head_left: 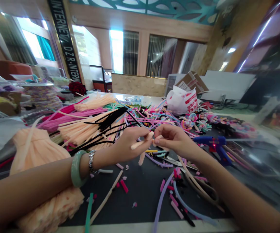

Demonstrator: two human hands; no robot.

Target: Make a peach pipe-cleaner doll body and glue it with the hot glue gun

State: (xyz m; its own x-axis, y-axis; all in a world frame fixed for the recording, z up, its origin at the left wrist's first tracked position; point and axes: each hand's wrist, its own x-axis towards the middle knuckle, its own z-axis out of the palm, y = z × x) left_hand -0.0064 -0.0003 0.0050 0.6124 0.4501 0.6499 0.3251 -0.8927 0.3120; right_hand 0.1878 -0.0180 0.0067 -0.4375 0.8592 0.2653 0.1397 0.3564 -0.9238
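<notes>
A short peach chenille stem (140,144) is pinched between both hands, above the black work mat (140,191). Left hand (130,145): nearly closed, fingers and thumb gripping the stem. Right hand (171,137): curled, fingertips closed on the stem's other end; exact grip partly hidden. A peach end hangs below the left hand; cannot tell if it belongs to the same piece.

Risks: the blue hot glue gun (214,145) lies just beside the right hand, its red light on and nozzle end toward that hand; contact could burn skin if hot. Scissors (176,162) lie near the right wrist, and a careless reach could catch their blades. Black chenille stems (108,119) nearby could snag the left-hand bangle (78,168).
</notes>
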